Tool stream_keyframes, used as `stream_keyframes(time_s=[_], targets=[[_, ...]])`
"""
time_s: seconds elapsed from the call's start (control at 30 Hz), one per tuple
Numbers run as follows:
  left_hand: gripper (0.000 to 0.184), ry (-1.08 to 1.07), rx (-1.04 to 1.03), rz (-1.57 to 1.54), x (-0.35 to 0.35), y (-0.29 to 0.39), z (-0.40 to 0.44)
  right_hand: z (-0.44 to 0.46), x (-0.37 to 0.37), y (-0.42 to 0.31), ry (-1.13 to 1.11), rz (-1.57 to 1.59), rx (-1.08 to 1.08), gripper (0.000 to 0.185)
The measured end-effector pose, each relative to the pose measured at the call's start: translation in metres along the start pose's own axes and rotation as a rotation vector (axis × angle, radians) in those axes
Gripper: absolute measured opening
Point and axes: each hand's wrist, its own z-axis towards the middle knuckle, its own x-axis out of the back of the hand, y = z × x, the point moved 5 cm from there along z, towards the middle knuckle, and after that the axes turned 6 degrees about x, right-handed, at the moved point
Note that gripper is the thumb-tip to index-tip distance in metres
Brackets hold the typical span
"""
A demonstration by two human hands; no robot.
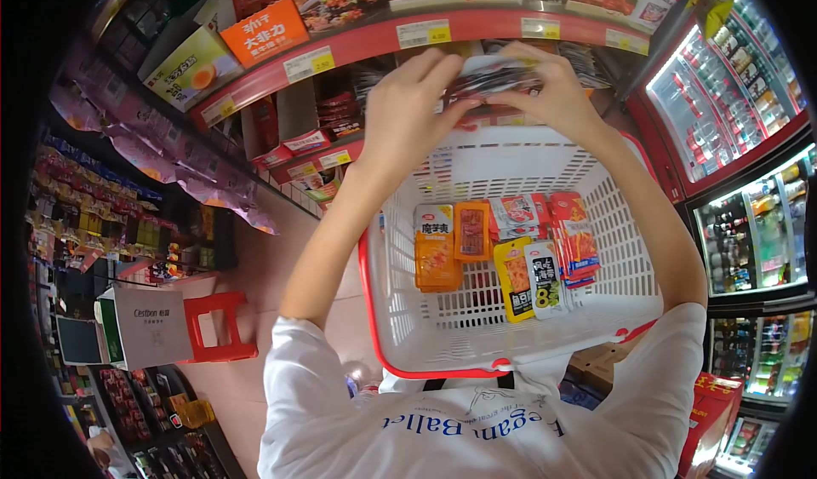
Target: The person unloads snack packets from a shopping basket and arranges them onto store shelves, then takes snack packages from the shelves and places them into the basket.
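My left hand (413, 108) and my right hand (553, 91) are both closed on a small stack of dark and silver snack packets (494, 77), one at each end, just in front of the shelf. The print on these packets is blurred. Below them hangs a white plastic shopping basket (511, 149) with a red rim, against my body and between my forearms. Inside lie orange konjac packets (437, 253), an orange-brown packet (472, 230), red-and-white packets (517, 212), red packets (574, 230), a yellow-and-black packet (513, 281) and a white-and-black packet (545, 275).
A red-edged shelf (349, 43) with price tags and snack boxes runs across the front. Glass-door drink coolers (694, 108) line the right side. To the left stand a red stool (219, 326), a white carton (151, 327) and hanging snack bags (136, 151).
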Motion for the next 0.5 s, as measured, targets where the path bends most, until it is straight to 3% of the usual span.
stream_keyframes(time_s=[0.07, 0.17, 0.23, 0.3, 0.37, 0.5], targets=[[0.037, -0.059, -0.066, 0.025, -0.023, 0.007, 0.009, -0.023, 0.017, 0.015, 0.015, -0.249, -0.041, 0.042], [0.039, -0.145, -0.188, 0.019, -0.058, 0.005, 0.020, -0.053, 0.027, 0.041, -0.057, -0.363, -0.241, 0.045], [0.040, -0.369, -0.246, 0.124, -0.087, -0.001, 0.023, -0.065, 0.033, 0.057, -0.094, -0.371, -0.288, 0.047], [0.040, -0.330, -0.300, 0.100, -0.099, 0.001, 0.026, -0.069, 0.032, 0.071, -0.131, -0.376, -0.330, 0.049], [0.036, -0.462, -0.193, 0.232, -0.113, -0.002, 0.030, -0.070, 0.030, 0.085, -0.050, -0.199, -0.421, 0.048], [0.033, -0.363, -0.163, 0.253, -0.138, -0.018, 0.033, -0.065, 0.024, 0.110, 0.122, 0.005, -0.418, 0.044]])
